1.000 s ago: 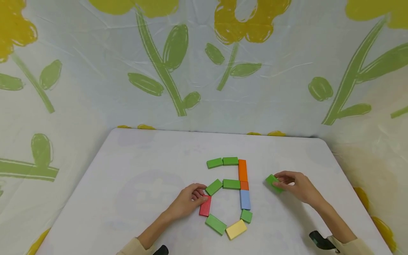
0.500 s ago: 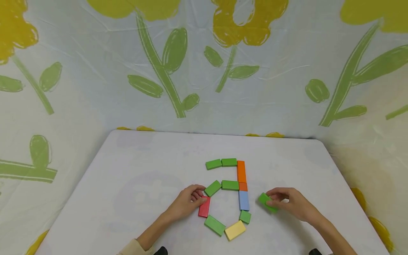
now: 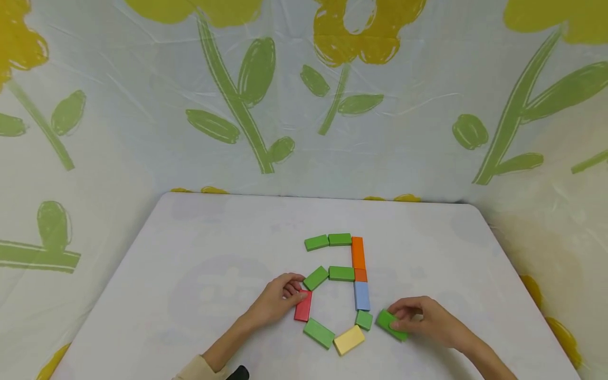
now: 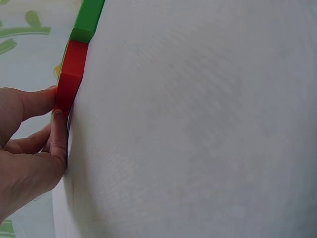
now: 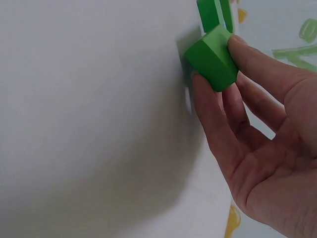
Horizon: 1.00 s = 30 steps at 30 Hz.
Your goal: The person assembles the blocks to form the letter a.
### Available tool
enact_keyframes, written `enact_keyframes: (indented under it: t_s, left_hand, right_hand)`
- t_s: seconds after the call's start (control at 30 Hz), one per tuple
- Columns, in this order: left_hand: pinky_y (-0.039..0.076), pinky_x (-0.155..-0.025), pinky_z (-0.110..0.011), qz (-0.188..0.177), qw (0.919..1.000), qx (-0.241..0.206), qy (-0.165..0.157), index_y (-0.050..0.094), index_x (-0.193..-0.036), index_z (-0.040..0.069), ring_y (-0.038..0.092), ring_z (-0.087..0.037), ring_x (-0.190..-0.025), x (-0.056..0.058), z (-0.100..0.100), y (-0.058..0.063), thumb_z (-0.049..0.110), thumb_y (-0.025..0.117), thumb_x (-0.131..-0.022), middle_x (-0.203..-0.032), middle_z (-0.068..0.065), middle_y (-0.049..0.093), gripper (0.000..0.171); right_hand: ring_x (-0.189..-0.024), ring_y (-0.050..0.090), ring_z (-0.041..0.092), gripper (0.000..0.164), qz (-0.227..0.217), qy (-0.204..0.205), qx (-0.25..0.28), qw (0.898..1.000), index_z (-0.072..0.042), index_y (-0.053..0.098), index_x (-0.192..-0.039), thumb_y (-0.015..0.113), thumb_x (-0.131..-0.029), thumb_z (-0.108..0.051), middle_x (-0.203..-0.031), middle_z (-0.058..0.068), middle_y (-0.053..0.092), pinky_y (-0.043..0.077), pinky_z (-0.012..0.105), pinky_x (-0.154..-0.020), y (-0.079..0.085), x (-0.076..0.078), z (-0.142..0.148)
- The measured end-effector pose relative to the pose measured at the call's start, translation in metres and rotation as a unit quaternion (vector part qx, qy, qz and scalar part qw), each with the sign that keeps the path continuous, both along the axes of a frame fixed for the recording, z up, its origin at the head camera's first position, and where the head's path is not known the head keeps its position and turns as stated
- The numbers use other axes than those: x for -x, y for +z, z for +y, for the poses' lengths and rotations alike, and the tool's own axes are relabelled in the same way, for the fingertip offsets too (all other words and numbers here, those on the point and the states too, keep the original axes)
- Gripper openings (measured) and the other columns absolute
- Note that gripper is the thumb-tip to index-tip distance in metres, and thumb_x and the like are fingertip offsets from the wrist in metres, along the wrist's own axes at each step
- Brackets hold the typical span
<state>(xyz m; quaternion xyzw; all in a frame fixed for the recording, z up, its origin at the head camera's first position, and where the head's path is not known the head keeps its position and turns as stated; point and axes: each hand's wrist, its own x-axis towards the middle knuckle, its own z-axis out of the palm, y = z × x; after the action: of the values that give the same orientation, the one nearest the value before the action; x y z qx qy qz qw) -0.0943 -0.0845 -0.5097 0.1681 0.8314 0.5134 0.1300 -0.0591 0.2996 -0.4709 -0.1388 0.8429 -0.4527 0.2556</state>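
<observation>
My right hand (image 3: 429,323) pinches a green block (image 3: 390,324) between thumb and fingers, tilted, just right of a small green block (image 3: 364,320). In the right wrist view the held green block (image 5: 213,57) appears off the table, its shadow beside it. On the left, my left hand (image 3: 273,302) holds a red block (image 3: 302,307) that lies on the table, fingers and thumb at its side in the left wrist view. The blocks form a shape like a letter "a": green blocks (image 3: 317,277), a long orange block (image 3: 358,252), a blue block (image 3: 362,295) and a yellow block (image 3: 349,340).
Below the blue block a slight gap separates the small green block from it. Two green blocks (image 3: 340,239) make the top of the shape. The white table (image 3: 214,227) extends around them, with a flower-print cloth (image 3: 389,158) hanging behind and at the sides.
My right hand has carried the green block toward me and slightly left, from beside the orange block to beside the small green one. The left hand stays at the red block.
</observation>
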Motion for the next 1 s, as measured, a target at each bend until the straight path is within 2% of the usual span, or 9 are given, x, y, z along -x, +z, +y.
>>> enact_keyframes:
  t_s: [0.27,0.57,0.7,1.0]
  left_hand:
    - [0.051,-0.080,-0.022,0.000,1.0000,-0.002,0.004,0.061,-0.130,-0.002,0.058,-0.017,-0.092,0.001,-0.001,0.001,0.014,0.074,-0.096,-0.106,-0.005,0.061,0.039]
    - [0.051,-0.080,-0.023,0.001,1.0000,-0.001,0.005,0.061,-0.130,-0.003,0.057,-0.019,-0.093,0.002,-0.001,0.002,0.012,0.074,-0.096,-0.106,-0.006,0.061,0.039]
    - [0.051,-0.080,-0.023,-0.005,1.0000,-0.006,0.000,0.061,-0.130,-0.003,0.057,-0.017,-0.093,0.001,0.000,0.000,0.013,0.073,-0.097,-0.106,-0.005,0.060,0.039]
    - [0.051,-0.081,-0.022,-0.012,0.9999,-0.004,0.002,0.060,-0.131,-0.002,0.057,-0.013,-0.092,0.000,0.000,0.000,0.014,0.071,-0.098,-0.107,-0.002,0.060,0.038]
  right_hand:
    - [-0.080,0.059,0.007,0.027,-0.010,0.014,0.018,1.000,-0.003,0.073,-0.112,0.079,-0.092,-0.021,-0.092,0.003,0.066,0.050,0.022,-0.071,-0.005,0.000,-0.008]
    - [-0.077,0.055,0.006,0.018,0.013,0.019,0.012,1.000,-0.009,0.074,-0.104,0.079,-0.091,-0.021,-0.086,-0.004,0.063,0.047,0.021,-0.066,-0.011,0.000,-0.012]
    - [-0.075,0.054,0.006,0.017,0.001,0.012,0.003,1.000,-0.010,0.073,-0.102,0.080,-0.091,-0.022,-0.084,-0.004,0.062,0.045,0.021,-0.064,-0.014,-0.001,-0.012]
    - [-0.074,0.053,0.006,0.017,0.006,0.015,0.002,1.000,-0.010,0.072,-0.102,0.080,-0.091,-0.021,-0.083,-0.004,0.061,0.044,0.020,-0.063,-0.014,0.000,-0.012]
